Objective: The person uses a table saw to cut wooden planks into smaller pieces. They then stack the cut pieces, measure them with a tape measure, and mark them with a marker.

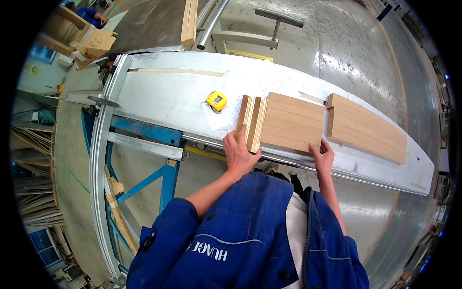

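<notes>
Two light-brown stacks of wood lie side by side on the pale machine table (pixel 163 101). On the left are layered plywood strips (pixel 252 120), their striped edges facing up. My left hand (pixel 239 153) grips their near end, fingers along the left side and thumb at the lower right. Against them on the right rests a set of wooden boards (pixel 293 120) with thin dark seams between the pieces. My right hand (pixel 323 154) pinches its near right corner between thumb and fingers. Beyond the strips, a yellow tape measure (pixel 216 100) sits on paper drawings (pixel 250 77).
Another group of boards (pixel 368 129) lies farther right on the table. A metal rail (pixel 98 159) and blue frame (pixel 168 185) stand to the left. Past the table are a T-shaped metal bar (pixel 279 18) and long wood strips (pixel 189 24). A person (pixel 90 16) is at far left.
</notes>
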A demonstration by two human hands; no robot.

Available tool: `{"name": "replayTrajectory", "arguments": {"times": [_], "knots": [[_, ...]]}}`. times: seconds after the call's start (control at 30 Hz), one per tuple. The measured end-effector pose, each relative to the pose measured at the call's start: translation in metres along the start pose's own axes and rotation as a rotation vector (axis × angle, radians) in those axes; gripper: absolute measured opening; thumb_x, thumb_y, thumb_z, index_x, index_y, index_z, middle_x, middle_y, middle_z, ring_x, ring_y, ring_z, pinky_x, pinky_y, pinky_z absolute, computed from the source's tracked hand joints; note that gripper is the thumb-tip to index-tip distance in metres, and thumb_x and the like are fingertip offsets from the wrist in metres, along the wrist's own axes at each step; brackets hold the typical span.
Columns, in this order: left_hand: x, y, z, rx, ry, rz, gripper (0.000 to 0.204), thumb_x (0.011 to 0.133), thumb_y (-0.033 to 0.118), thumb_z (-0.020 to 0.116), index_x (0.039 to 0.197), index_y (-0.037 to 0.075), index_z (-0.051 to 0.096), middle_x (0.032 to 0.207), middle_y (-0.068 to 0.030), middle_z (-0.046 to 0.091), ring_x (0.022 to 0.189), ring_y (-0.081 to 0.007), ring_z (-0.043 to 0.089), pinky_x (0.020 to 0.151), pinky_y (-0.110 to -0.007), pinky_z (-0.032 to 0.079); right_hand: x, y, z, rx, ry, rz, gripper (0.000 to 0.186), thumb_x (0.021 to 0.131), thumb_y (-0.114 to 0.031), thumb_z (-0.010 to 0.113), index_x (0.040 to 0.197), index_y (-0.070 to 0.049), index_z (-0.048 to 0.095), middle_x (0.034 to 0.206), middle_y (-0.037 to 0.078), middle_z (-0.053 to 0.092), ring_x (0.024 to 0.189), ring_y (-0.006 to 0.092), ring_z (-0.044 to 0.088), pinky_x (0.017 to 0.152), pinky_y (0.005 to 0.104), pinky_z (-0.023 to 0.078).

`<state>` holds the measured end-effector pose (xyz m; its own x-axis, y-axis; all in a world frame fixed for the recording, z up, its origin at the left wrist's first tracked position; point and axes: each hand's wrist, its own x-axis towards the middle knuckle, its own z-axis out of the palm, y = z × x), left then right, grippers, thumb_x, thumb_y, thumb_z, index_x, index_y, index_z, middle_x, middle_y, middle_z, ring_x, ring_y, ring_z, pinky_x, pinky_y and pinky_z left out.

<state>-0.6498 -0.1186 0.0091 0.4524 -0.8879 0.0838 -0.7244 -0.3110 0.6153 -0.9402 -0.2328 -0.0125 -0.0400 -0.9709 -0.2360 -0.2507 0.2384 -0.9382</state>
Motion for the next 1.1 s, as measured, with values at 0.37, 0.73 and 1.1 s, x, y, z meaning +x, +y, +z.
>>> {"name": "replayTrajectory", "arguments": {"times": [0.37, 0.73, 1.1], "knots": [[0.047, -0.008, -0.016, -0.127, -0.168, 0.019, 0.131, 0.065, 0.046, 0.095, 0.160, -0.007, 0.022, 0.156, -0.0262, 0.036, 0.140, -0.0415, 0.038, 0.120, -0.051, 0.031, 0.077, -0.016, 0.018, -0.346, 0.146, -0.096, 0.080, 0.093, -0.029, 0.080, 0.154, 0.007, 0.043, 0.149, 0.027, 0.057, 0.136, 0.0330, 0.058, 0.114, 0.0410, 0.044], [0.068, -0.020, -0.019, -0.142, -0.300, 0.033, 0.131, 0.063, 0.040, 0.097, 0.158, -0.011, 0.022, 0.154, -0.0263, 0.037, 0.138, -0.0412, 0.038, 0.122, -0.050, 0.031, 0.081, -0.026, 0.038, -0.483, 0.186, -0.084, 0.071, 0.096, -0.037, 0.075, 0.148, 0.006, 0.053, 0.139, 0.028, 0.064, 0.127, 0.0366, 0.063, 0.108, 0.0418, 0.047], [0.074, -0.027, -0.021, -0.208, -0.318, 0.063, 0.120, 0.069, 0.034, 0.095, 0.156, -0.010, 0.024, 0.150, -0.0258, 0.039, 0.137, -0.0411, 0.039, 0.121, -0.049, 0.033, 0.077, -0.033, 0.035, -0.577, 0.189, -0.084, 0.072, 0.092, -0.038, 0.078, 0.146, 0.005, 0.056, 0.135, 0.029, 0.066, 0.124, 0.0376, 0.065, 0.105, 0.0429, 0.050]]}}
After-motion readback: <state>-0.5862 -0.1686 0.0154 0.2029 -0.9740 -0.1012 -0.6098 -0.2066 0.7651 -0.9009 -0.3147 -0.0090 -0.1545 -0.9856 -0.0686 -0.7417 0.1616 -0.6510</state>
